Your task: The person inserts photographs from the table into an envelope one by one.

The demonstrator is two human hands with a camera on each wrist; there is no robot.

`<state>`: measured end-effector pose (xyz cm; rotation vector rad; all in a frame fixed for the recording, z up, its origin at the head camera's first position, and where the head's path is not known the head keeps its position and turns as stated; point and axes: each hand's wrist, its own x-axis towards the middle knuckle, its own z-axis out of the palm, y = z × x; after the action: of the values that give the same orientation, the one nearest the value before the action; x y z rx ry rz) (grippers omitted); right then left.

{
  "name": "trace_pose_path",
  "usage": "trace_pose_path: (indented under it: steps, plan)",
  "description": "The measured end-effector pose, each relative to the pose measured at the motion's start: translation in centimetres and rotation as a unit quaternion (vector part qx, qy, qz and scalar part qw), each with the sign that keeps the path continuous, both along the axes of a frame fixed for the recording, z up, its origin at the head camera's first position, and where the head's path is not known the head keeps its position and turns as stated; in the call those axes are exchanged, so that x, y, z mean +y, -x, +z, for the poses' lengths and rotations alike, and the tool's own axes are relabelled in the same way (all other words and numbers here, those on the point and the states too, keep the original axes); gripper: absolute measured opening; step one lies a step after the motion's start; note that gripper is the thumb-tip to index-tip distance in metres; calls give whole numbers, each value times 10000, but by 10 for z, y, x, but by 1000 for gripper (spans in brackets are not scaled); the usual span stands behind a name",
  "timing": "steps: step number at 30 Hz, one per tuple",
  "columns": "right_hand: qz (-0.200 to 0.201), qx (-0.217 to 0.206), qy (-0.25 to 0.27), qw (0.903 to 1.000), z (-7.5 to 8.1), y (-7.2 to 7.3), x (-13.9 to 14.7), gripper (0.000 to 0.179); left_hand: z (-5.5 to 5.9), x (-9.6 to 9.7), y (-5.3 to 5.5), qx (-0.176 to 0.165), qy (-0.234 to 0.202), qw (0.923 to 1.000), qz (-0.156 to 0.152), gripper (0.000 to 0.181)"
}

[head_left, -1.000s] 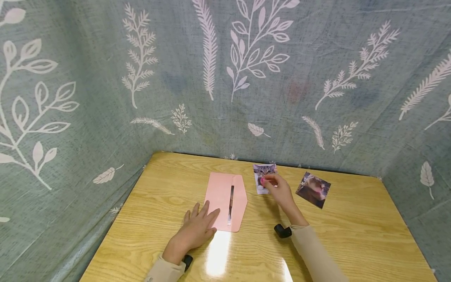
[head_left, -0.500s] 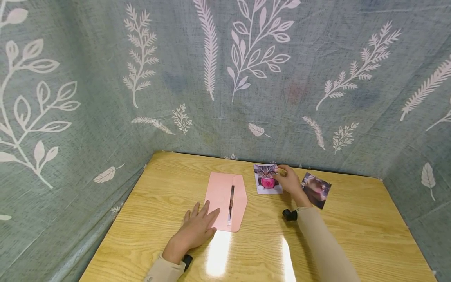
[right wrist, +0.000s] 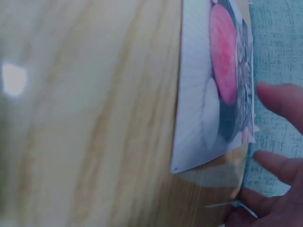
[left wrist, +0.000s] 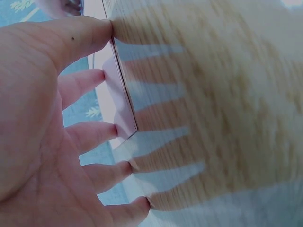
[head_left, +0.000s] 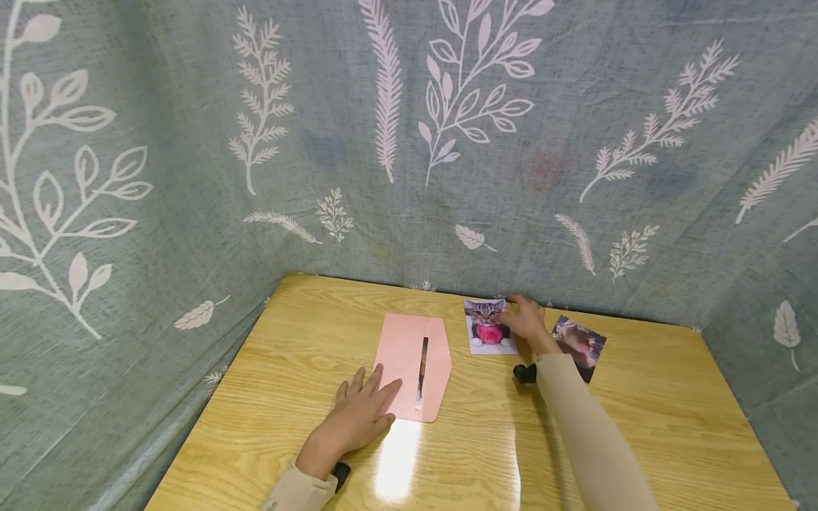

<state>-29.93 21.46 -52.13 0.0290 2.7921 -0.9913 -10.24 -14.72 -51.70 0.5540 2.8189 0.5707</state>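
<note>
Rests the left hand (head_left: pixel 353 420) on the near left part of a pink envelope (head_left: pixel 404 337), with the fingers straight and spread. Touches the envelope with index and middle finger, meets its near edge with the thumb, and lays ring and little finger on the desk (head_left: pixel 307 319) just beside its corner. Has the envelope flat near the middle of the desk, flap opened out to the right, with a dark strip (head_left: pixel 422 369) visible in the slit beside the flap.

Holds the right hand (head_left: pixel 529 321) at the far right corner of the cat photo (head_left: pixel 489 344), with the fingers bent and parted. Cannot tell from either view of any touch between these fingers and the cat photo. Has the cat photo face up on the desk, right of the envelope and apart from it, near the far edge. Has the other photo (head_left: pixel 584 344) farther right, askew, partly hidden behind the right wrist.

Wears beige sleeves (head_left: pixel 584 419) and a black device (head_left: pixel 524 373) at each wrist. Faces a grey-green curtain (head_left: pixel 319 106) printed with pale sprigs.
</note>
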Motion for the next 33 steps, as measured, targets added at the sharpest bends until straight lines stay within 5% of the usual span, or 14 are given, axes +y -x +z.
trace_pose_path:
  steps: [11,18,25,28,33]
  plan:
    - [10,-384,-663,9971,0,5,-4,79,-3,1,0,-29,3,10000,-31,59]
    - [-289,-365,-335,9984,0,3,-6,66,-5,1,0,10,18,10000,-53,59]
    - [-354,140,-678,9970,1,3,-7,42,-6,1,1,-34,-15,10000,-36,59]
    - [-503,418,-533,9964,4,3,-4,33,-6,1,2,-34,-22,10000,-34,59]
    - [-789,326,456,9953,13,-1,1,28,-7,0,3,-59,30,10000,-4,59]
